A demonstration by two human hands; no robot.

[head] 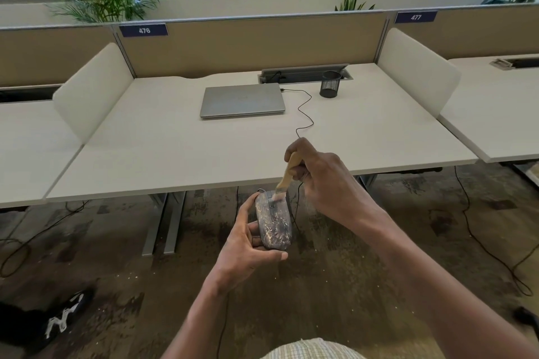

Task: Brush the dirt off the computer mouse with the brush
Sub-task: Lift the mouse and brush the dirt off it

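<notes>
A dark computer mouse (274, 220), speckled with pale dirt, is held in front of the desk edge, above the floor. My left hand (248, 245) grips it from the left and below, thumb under its near end. My right hand (323, 181) grips a small brush with a light wooden handle (290, 170). The brush points down and left, and its bristles touch the far end of the mouse near the wheel. The mouse's black cable (303, 114) runs up over the desk to the laptop.
A closed grey laptop (243, 100) lies on the white desk (175, 154), with a black mesh pen cup (330, 84) to its right. Beige partitions and white side panels enclose the desk. Cables trail over the carpet, and a black shoe (58, 320) lies at lower left.
</notes>
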